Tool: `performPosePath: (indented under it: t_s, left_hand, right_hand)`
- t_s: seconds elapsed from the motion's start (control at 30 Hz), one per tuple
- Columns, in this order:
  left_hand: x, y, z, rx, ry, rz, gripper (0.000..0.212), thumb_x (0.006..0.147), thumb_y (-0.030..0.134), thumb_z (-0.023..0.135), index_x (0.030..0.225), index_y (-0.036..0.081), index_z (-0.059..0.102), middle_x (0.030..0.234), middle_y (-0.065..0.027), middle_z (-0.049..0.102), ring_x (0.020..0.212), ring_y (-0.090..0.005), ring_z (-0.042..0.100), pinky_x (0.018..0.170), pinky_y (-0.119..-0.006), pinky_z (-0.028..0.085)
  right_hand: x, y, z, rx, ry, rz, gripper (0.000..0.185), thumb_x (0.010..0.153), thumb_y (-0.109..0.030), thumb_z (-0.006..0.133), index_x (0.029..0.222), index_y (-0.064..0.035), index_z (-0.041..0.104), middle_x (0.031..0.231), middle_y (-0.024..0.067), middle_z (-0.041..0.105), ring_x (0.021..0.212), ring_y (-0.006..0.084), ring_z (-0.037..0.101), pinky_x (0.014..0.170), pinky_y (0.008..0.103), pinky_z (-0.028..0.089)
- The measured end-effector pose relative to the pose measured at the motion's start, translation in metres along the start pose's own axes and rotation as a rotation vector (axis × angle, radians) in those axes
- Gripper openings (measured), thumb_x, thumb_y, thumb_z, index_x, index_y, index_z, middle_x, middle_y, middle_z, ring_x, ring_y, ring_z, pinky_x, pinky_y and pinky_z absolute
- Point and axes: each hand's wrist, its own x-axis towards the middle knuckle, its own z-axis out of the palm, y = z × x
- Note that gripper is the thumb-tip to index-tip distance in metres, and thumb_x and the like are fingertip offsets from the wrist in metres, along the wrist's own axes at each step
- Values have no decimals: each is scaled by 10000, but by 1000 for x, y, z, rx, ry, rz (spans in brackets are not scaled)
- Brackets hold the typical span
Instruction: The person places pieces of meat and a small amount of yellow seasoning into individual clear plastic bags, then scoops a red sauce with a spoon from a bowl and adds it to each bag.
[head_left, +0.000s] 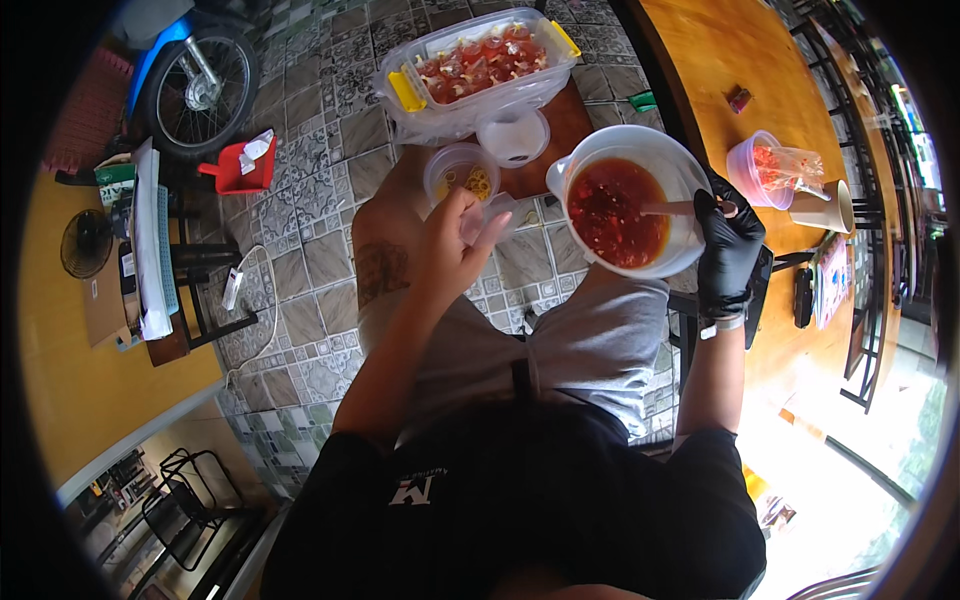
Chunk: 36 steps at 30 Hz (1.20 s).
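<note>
My right hand (727, 244), in a black glove, grips the side of a white plastic mixing bowl (679, 154) with a spout. Red chili sauce (611, 232) with seeds and bits fills its lower part. A spoon (675, 208) stands in the sauce, its handle under the gloved fingers. My bare left hand (457, 244) pinches a small clear plastic bag (496, 216), apparently without sauce in it. Just beyond those fingers, a clear round tub (442, 161) holds yellow rubber bands (476, 180); the hand partly hides it.
A clear box with yellow latches (409, 90) holds several tied bags of red sauce (487, 64). Beside it sits a round white-lidded container (514, 135). On the right wooden table (697, 45) stand a pink tub (757, 169) and a beige cup (825, 206). A motorbike wheel (201, 94) and red dustpan (247, 169) are left.
</note>
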Motion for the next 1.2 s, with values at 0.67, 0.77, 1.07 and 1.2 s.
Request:
performPosePath:
  t_s: [0.67, 0.77, 1.07, 1.2]
  left_hand:
    - [2, 23, -7, 251, -19, 223, 271, 796, 142, 734, 784, 53, 479, 677, -61, 468, 610, -235, 489, 553, -349, 402]
    - [2, 22, -6, 275, -17, 242, 266, 799, 136, 727, 778, 51, 476, 679, -65, 468, 617, -239, 490, 559, -352, 402]
    - [2, 20, -1, 273, -36, 220, 255, 806, 131, 717, 777, 50, 477, 680, -68, 477, 623, -252, 496, 568, -361, 406]
    - [1, 18, -1, 265, -48, 207, 254, 803, 129, 718, 793, 46, 478, 687, -70, 488, 641, -262, 514, 582, -365, 420]
  right_hand:
    - [-21, -57, 19, -355, -230, -127, 310, 819, 16, 670, 1129, 16, 663, 985, 68, 695, 862, 75, 600, 792, 232, 491]
    - [-20, -57, 20, -383, -252, -160, 332, 818, 16, 660, 1150, 7, 660, 985, 87, 706, 838, 68, 607, 761, 223, 499]
    - [-17, -62, 22, -462, -284, -224, 331, 829, -6, 672, 1159, 14, 651, 820, 42, 698, 697, 22, 568, 632, 198, 492]
    - [-19, -67, 23, -442, -258, -108, 302, 795, 47, 680, 1095, 23, 676, 874, 4, 657, 766, 44, 522, 738, 208, 465]
